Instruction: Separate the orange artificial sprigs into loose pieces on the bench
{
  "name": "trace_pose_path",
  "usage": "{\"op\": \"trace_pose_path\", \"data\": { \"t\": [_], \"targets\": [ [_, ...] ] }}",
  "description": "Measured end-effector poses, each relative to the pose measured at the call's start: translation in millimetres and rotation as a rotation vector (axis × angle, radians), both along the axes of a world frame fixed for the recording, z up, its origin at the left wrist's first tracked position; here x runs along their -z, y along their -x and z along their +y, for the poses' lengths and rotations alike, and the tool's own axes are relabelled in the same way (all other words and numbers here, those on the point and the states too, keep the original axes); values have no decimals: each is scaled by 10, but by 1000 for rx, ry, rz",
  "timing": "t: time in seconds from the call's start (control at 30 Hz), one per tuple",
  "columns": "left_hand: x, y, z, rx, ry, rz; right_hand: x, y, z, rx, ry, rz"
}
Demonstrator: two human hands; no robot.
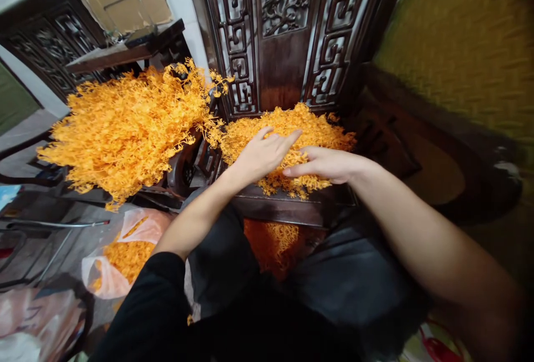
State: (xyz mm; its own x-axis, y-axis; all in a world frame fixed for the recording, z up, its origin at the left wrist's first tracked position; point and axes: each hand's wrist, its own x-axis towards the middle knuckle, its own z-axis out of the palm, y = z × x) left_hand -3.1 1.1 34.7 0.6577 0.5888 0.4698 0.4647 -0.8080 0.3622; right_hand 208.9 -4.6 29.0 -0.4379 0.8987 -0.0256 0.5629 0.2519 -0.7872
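A heap of small orange branching pieces, plastic-looking, [250,128] covers the seat of a dark carved wooden chair [283,212] in front of me. Over the middle of this heap is my left hand [267,153], palm down, its fingers stretched out and apart. My right hand [325,164] reaches in from the right, low against the heap's front side. Its thumb and forefinger are spread, with orange pieces around them; the other fingertips are partly hidden. I cannot see either hand gripping a piece.
A larger orange pile [125,123] rests on another dark chair at the left. Below it, a pinkish plastic bag [110,281] holds more orange pieces. A red container [258,239] with similar pieces sits between my knees. The carved chair back [283,62] rises ahead.
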Motion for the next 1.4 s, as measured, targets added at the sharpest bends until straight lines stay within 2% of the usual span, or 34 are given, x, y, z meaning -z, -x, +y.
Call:
{"op": "trace_pose_path", "data": {
  "t": [0.1,0.17,0.27,0.37,0.47,0.57,0.67,0.73,0.8,0.87,0.93,1.0,1.1,1.2,1.3,1.4],
  "targets": [
    [104,54,1,-159,172,63,-96,-69,18,-134,-10,-252],
    [119,81,-34,-173,219,113,-139,-112,48,-151,-123,-357],
    [63,72,-91,-81,318,124,-142,-172,88,-188,-260,-432],
    [-37,55,-104,79,510,78,-130,-216,96,-250,-423,-425],
    [-124,71,-85,172,750,-23,-144,-200,59,-266,-571,-417],
    [-127,86,-72,170,999,-187,-133,-120,10,-174,-667,-456],
    [1,73,-90,101,1201,-383,-60,-61,7,-120,-664,-420],
    [137,58,-131,34,1266,-500,-9,-74,38,-95,-640,-303],
    [262,43,-192,-21,1258,-623,13,-120,77,-38,-641,-138],
    [337,30,-258,-66,1176,-767,-2,-166,97,59,-663,14],
    [355,13,-310,-104,1058,-891,-41,-172,80,149,-680,120],
    [340,-6,-340,-133,941,-949,-77,-119,32,176,-687,184],
    [323,-28,-367,-197,816,-898,-84,41,-40,134,-649,237],
    [346,-42,-405,-261,743,-773,-42,186,-42,191,-570,305],
    [383,-75,-452,-265,714,-674,2,214,49,286,-467,367],
    [400,-131,-467,-229,710,-676,50,148,226,316,-374,356]
  ]
}}
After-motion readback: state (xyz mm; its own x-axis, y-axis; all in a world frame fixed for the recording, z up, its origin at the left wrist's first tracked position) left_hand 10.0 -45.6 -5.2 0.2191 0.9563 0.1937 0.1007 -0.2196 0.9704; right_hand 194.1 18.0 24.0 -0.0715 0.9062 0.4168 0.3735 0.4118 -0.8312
